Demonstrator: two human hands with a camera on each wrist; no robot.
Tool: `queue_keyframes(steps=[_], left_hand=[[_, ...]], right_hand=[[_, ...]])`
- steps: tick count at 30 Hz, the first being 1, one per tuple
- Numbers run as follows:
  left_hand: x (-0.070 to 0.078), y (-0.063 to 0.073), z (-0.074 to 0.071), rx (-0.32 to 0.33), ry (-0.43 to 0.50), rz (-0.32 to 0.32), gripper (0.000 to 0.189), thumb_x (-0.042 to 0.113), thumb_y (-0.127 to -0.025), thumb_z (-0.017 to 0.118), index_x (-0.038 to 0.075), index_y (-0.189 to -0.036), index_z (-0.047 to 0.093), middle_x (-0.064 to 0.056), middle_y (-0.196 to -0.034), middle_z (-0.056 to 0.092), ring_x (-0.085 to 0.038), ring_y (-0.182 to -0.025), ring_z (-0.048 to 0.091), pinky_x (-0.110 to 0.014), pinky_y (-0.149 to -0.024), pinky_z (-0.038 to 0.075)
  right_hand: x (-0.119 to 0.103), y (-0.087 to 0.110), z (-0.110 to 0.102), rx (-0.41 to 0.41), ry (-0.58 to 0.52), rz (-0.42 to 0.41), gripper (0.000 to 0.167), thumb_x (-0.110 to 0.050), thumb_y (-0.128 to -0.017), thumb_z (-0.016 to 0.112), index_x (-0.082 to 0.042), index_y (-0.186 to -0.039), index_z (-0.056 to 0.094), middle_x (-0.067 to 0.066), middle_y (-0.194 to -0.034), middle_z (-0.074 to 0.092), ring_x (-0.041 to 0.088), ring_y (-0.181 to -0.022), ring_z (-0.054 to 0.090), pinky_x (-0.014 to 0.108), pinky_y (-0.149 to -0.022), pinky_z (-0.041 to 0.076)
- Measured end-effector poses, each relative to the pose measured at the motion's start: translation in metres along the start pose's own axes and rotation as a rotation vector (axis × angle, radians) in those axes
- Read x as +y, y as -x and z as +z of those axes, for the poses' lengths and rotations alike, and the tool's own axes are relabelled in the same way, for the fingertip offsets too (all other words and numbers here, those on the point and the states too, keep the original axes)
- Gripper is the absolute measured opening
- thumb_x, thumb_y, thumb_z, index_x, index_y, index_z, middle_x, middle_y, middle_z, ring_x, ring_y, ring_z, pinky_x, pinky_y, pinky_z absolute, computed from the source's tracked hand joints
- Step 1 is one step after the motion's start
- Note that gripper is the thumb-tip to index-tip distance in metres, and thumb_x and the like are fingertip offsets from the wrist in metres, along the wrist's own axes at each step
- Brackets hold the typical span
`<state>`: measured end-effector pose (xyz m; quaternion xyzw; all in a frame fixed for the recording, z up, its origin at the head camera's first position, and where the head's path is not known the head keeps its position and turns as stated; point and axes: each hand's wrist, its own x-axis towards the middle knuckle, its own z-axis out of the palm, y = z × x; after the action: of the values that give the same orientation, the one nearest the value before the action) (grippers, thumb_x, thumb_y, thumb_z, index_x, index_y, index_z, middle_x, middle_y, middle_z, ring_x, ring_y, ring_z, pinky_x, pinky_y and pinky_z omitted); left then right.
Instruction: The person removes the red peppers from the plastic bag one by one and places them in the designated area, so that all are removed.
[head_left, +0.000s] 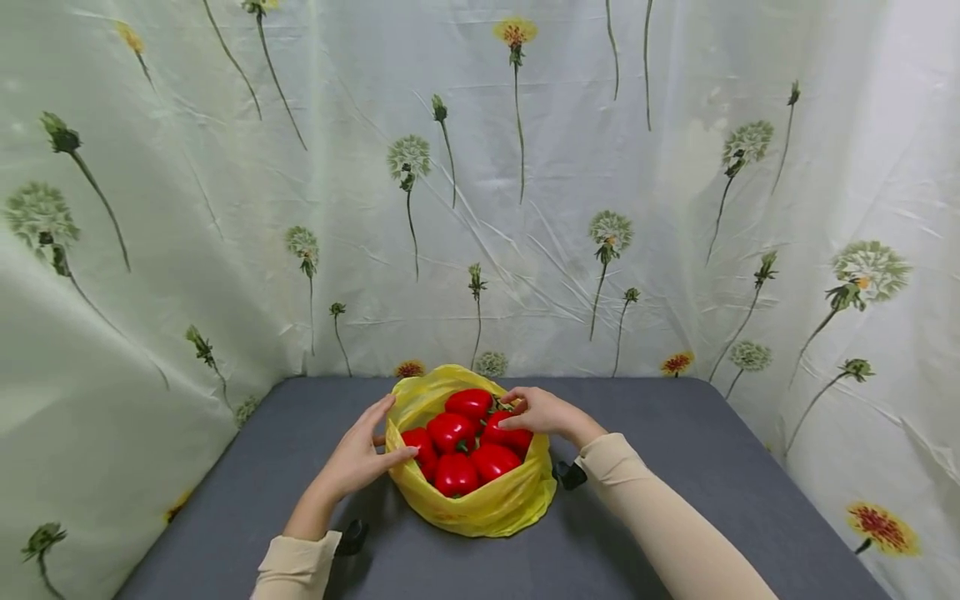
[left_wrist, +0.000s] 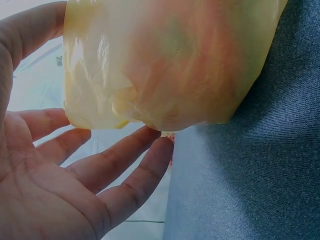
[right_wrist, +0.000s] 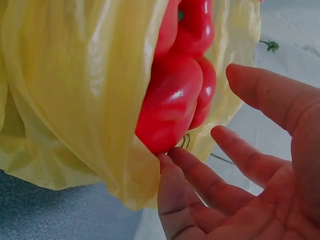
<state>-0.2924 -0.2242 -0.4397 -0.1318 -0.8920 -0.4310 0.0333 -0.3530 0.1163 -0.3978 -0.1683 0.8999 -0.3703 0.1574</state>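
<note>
A yellow plastic bag (head_left: 487, 512) stands upright with its mouth wide and its rim folded down. Several glossy red bell peppers (head_left: 452, 432) with green stems fill it to near the rim. At the bag's left side is my left hand (head_left: 358, 457), thumb over the rim and fingers spread along the outside; in the left wrist view the fingertips touch the thin plastic (left_wrist: 100, 75). My right hand (head_left: 546, 413) is over the right rim, fingers loosely bent. Its lower fingertips reach a red pepper (right_wrist: 170, 100) and the bag edge in the right wrist view.
The bag rests on a dark grey table (head_left: 315, 417), near its far edge. Behind and beside the table hangs a pale curtain (head_left: 465, 183) printed with dandelions. Dark wrist cameras (head_left: 571, 475) sit under both wrists.
</note>
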Motion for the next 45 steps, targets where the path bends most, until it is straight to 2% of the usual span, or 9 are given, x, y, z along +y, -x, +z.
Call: queue_keyframes(steps=[10, 16, 19, 23, 27, 32, 39, 45], left_hand=[[-0.001, 0.0, -0.001, -0.009, 0.01, -0.017, 0.103, 0.033, -0.091, 0.088, 0.006, -0.17, 0.028, -0.021, -0.177, 0.026, -0.044, -0.123, 0.072, -0.044, -0.094, 0.065], [-0.002, 0.001, 0.0, -0.008, 0.008, -0.016, 0.104, 0.033, -0.09, 0.088, 0.006, -0.17, 0.028, -0.022, -0.176, 0.026, -0.044, -0.123, 0.072, -0.042, -0.092, 0.066], [-0.004, 0.002, 0.001, -0.012, 0.006, -0.023, 0.104, 0.033, -0.09, 0.089, 0.006, -0.17, 0.028, -0.022, -0.176, 0.026, -0.044, -0.124, 0.071, -0.042, -0.092, 0.066], [-0.004, 0.001, 0.002, -0.018, -0.002, -0.013, 0.104, 0.035, -0.09, 0.088, 0.006, -0.17, 0.028, -0.022, -0.176, 0.027, -0.044, -0.125, 0.07, -0.046, -0.097, 0.064], [-0.003, -0.001, 0.001, -0.024, -0.01, 0.006, 0.104, 0.036, -0.091, 0.088, 0.004, -0.17, 0.027, -0.022, -0.176, 0.027, -0.044, -0.126, 0.07, -0.049, -0.101, 0.063], [-0.002, -0.001, 0.0, -0.025, -0.022, 0.005, 0.104, 0.034, -0.09, 0.088, 0.003, -0.169, 0.029, -0.023, -0.176, 0.028, -0.044, -0.126, 0.07, -0.05, -0.103, 0.061], [-0.001, 0.0, -0.002, -0.034, -0.027, -0.002, 0.102, 0.034, -0.089, 0.089, 0.003, -0.168, 0.032, -0.025, -0.174, 0.03, -0.043, -0.123, 0.071, -0.051, -0.102, 0.061], [-0.001, 0.001, -0.002, -0.037, -0.02, -0.011, 0.103, 0.032, -0.089, 0.089, 0.003, -0.168, 0.031, -0.025, -0.174, 0.03, -0.043, -0.124, 0.071, -0.051, -0.101, 0.062]], right_hand=[[0.003, -0.009, -0.001, -0.019, -0.009, 0.048, 0.052, -0.024, -0.102, 0.076, -0.003, -0.147, 0.06, 0.02, -0.146, 0.061, 0.03, -0.122, 0.065, 0.039, -0.095, 0.059], [0.006, -0.011, 0.0, -0.022, 0.039, 0.073, 0.046, -0.028, -0.101, 0.076, -0.008, -0.141, 0.065, 0.017, -0.15, 0.059, 0.031, -0.129, 0.061, 0.046, -0.105, 0.056], [0.008, -0.01, 0.002, -0.043, 0.048, 0.079, 0.044, -0.03, -0.1, 0.078, -0.008, -0.138, 0.067, 0.018, -0.151, 0.058, 0.029, -0.126, 0.061, 0.045, -0.104, 0.056], [0.009, -0.009, 0.004, -0.07, 0.024, 0.089, 0.048, -0.03, -0.099, 0.078, -0.007, -0.14, 0.066, 0.018, -0.151, 0.057, 0.028, -0.123, 0.059, 0.044, -0.104, 0.056], [0.009, -0.01, 0.005, -0.078, 0.026, 0.086, 0.054, -0.033, -0.097, 0.08, -0.009, -0.143, 0.064, 0.017, -0.152, 0.056, 0.032, -0.134, 0.055, 0.049, -0.112, 0.053], [0.009, -0.013, 0.005, -0.073, 0.071, 0.056, 0.06, -0.032, -0.092, 0.086, -0.008, -0.143, 0.064, 0.015, -0.145, 0.061, 0.033, -0.136, 0.054, 0.052, -0.116, 0.05], [0.008, -0.015, 0.006, -0.061, 0.103, 0.064, 0.056, -0.033, -0.09, 0.086, -0.008, -0.136, 0.067, 0.01, -0.134, 0.065, 0.027, -0.122, 0.058, 0.046, -0.107, 0.055], [0.009, -0.016, 0.007, -0.044, 0.124, 0.066, 0.056, -0.037, -0.09, 0.086, -0.008, -0.135, 0.068, 0.011, -0.134, 0.066, 0.027, -0.121, 0.059, 0.046, -0.106, 0.056]])
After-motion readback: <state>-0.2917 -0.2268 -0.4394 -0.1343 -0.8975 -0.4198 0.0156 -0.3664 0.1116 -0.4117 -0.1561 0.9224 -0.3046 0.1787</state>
